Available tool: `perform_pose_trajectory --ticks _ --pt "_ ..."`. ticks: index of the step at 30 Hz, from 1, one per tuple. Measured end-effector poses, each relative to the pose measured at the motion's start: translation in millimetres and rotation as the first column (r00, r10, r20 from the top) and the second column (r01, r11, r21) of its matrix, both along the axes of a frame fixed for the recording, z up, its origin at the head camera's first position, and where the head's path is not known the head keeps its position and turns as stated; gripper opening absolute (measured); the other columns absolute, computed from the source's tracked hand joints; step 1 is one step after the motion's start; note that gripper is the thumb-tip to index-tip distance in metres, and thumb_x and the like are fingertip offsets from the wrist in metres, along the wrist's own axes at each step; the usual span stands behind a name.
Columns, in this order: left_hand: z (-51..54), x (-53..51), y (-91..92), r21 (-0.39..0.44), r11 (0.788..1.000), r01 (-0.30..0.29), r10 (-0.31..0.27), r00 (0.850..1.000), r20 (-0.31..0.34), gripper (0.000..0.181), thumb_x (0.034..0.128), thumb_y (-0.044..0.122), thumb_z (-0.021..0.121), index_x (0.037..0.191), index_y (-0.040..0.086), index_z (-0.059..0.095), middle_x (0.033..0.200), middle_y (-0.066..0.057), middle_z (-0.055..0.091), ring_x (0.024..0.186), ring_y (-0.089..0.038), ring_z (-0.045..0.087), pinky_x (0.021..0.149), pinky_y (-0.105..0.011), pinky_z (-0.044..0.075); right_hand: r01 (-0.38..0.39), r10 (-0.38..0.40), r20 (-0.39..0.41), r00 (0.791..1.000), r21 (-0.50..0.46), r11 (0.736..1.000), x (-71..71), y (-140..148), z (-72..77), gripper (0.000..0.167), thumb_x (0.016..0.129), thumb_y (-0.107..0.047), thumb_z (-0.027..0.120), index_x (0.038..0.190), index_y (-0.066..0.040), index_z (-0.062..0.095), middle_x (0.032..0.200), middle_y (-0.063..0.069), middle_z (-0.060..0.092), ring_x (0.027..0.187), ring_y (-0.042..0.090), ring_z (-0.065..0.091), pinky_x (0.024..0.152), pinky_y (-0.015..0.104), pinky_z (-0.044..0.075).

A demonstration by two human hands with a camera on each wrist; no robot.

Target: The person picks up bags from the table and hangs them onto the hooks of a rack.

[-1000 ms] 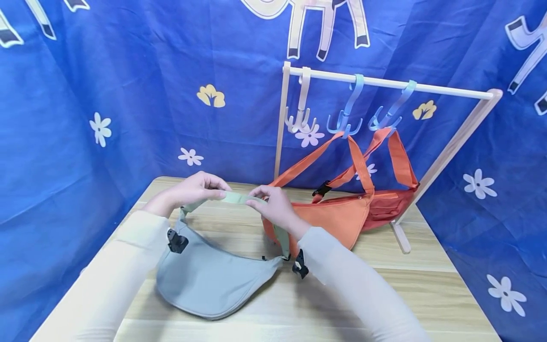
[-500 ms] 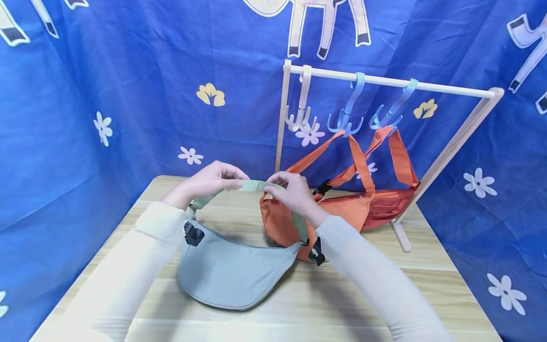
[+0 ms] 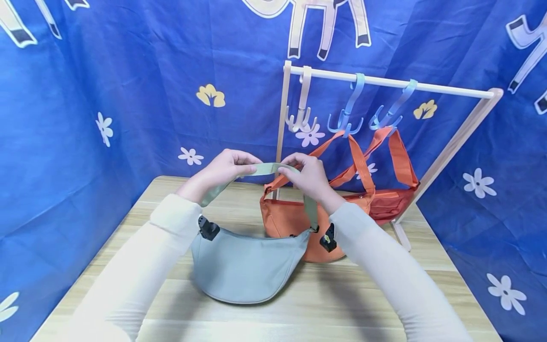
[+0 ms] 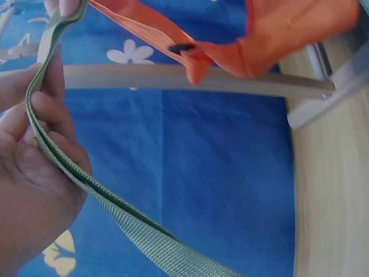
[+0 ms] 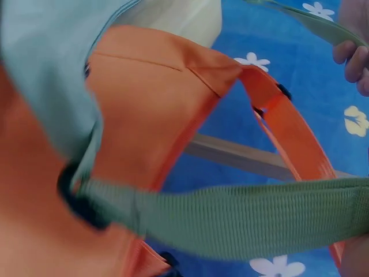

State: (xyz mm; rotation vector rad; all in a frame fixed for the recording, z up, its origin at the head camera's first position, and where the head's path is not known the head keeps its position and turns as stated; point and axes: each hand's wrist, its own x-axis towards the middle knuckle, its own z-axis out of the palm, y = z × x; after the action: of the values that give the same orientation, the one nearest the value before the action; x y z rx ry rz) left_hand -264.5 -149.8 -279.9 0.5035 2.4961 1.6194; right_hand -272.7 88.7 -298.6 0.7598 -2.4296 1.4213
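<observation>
A grey-blue crescent shoulder bag (image 3: pixel 249 270) hangs by its pale green webbing strap (image 3: pixel 266 169) between my hands. My left hand (image 3: pixel 231 172) pinches the strap's top between thumb and fingers. Just to its right, my right hand (image 3: pixel 308 176) pinches the same strap. In the left wrist view the strap (image 4: pixel 144 236) runs down past my palm. The right wrist view shows the strap (image 5: pixel 230 222) joined to the bag by a black ring (image 5: pixel 81 199). Whether the bag's bottom touches the table cannot be told. Behind it, an orange bag (image 3: pixel 286 219) is partly covered.
A wooden rack with a white rail (image 3: pixel 384 81) stands at the back right. A white hook (image 3: pixel 302 102) hangs at its left end. Blue hooks (image 3: pixel 345 124) beside it carry the straps of the orange bag and a red bag (image 3: pixel 386 206). Blue printed cloth surrounds the wooden table (image 3: pixel 384 289).
Both hands have moved up and to the right, carrying the strap and the grey-blue bag with them. The bag now overlaps the orange bag's lower left. The rack and hung bags look unchanged.
</observation>
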Motion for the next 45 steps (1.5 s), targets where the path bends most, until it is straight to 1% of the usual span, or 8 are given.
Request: perform_pose_trajectory --ticks 5,9,16,18,25,30,37,45 --pt "10.7 -1.8 9.2 -0.005 0.999 -0.043 0.042 0.996 -0.074 0.026 0.0932 0.020 0.063 0.115 0.007 0.069 0.102 -0.006 0.069 0.095 -0.021 0.056 0.083 -0.038 0.045 0.031 -0.033 -0.041 0.999 -0.041 0.999 -1.7 3.2 16.3 0.013 0.087 -0.022 0.071 0.093 -0.011 0.069 0.082 0.000 0.066 0.054 0.024 0.060 0.050 0.033 0.052" --pt "18.2 -1.9 17.9 0.038 0.997 -0.074 0.078 0.987 -0.138 0.025 0.0934 0.018 0.063 0.114 0.005 0.069 0.097 -0.005 0.069 0.087 -0.020 0.055 0.072 -0.032 0.045 0.061 -0.067 -0.113 0.991 -0.052 0.997 -3.9 4.0 28.7 0.011 0.087 -0.019 0.072 0.092 -0.009 0.070 0.082 0.001 0.066 0.059 0.016 0.058 0.050 0.027 0.048" --pt "34.2 -4.0 32.3 0.117 0.982 -0.149 0.168 0.970 -0.175 0.023 0.0932 0.017 0.063 0.112 0.007 0.070 0.097 -0.005 0.068 0.077 -0.020 0.053 0.064 -0.028 0.042 0.088 -0.107 -0.228 0.968 -0.094 0.992 -7.5 5.6 50.7 0.011 0.085 -0.014 0.073 0.091 -0.004 0.070 0.087 0.004 0.068 0.082 0.014 0.059 0.066 0.027 0.046" --pt "38.7 -5.2 35.3 0.140 0.977 -0.162 0.185 0.968 -0.172 0.023 0.0932 0.016 0.063 0.113 0.007 0.070 0.099 -0.005 0.069 0.079 -0.022 0.054 0.064 -0.027 0.043 0.101 -0.124 -0.233 0.964 -0.106 0.989 -8.4 5.5 56.3 0.012 0.085 -0.014 0.072 0.091 -0.004 0.070 0.087 0.004 0.067 0.082 0.014 0.060 0.068 0.026 0.046" --pt "51.5 -10.6 47.2 0.259 0.947 -0.192 0.242 0.954 -0.179 0.023 0.0923 0.010 0.063 0.113 0.003 0.069 0.101 -0.007 0.070 0.081 -0.015 0.058 0.068 -0.027 0.046 0.149 -0.180 -0.239 0.954 -0.144 0.978 -12.7 3.3 73.5 0.012 0.086 -0.017 0.071 0.091 -0.006 0.069 0.081 0.002 0.066 0.050 0.019 0.056 0.049 0.027 0.049" --pt "58.2 -13.0 54.2 0.325 0.922 -0.212 0.283 0.940 -0.190 0.022 0.0919 0.007 0.063 0.112 0.000 0.069 0.100 -0.009 0.069 0.080 -0.014 0.058 0.065 -0.025 0.045 0.164 -0.200 -0.202 0.959 -0.183 0.969 -16.0 0.1 81.7 0.011 0.087 -0.017 0.069 0.093 -0.008 0.068 0.081 0.000 0.066 0.054 0.015 0.061 0.050 0.028 0.051" --pt "63.4 -15.4 59.3 0.329 0.910 -0.252 0.334 0.916 -0.221 0.022 0.0928 0.010 0.062 0.113 0.003 0.069 0.101 -0.010 0.069 0.084 -0.018 0.059 0.064 -0.022 0.045 0.247 -0.283 -0.205 0.937 -0.184 0.951 -19.6 -5.1 88.7 0.012 0.087 -0.022 0.069 0.093 -0.011 0.067 0.084 -0.003 0.066 0.055 0.015 0.062 0.051 0.027 0.050" --pt "65.3 -22.7 68.3 0.430 0.857 -0.284 0.413 0.878 -0.242 0.018 0.0893 0.002 0.065 0.106 -0.002 0.071 0.086 -0.006 0.069 0.069 -0.012 0.057 0.059 -0.021 0.044 0.259 -0.302 -0.190 0.934 -0.222 0.940 -26.3 -9.5 89.1 0.013 0.088 -0.020 0.068 0.095 -0.009 0.066 0.085 0.000 0.065 0.059 0.025 0.064 0.052 0.026 0.051"
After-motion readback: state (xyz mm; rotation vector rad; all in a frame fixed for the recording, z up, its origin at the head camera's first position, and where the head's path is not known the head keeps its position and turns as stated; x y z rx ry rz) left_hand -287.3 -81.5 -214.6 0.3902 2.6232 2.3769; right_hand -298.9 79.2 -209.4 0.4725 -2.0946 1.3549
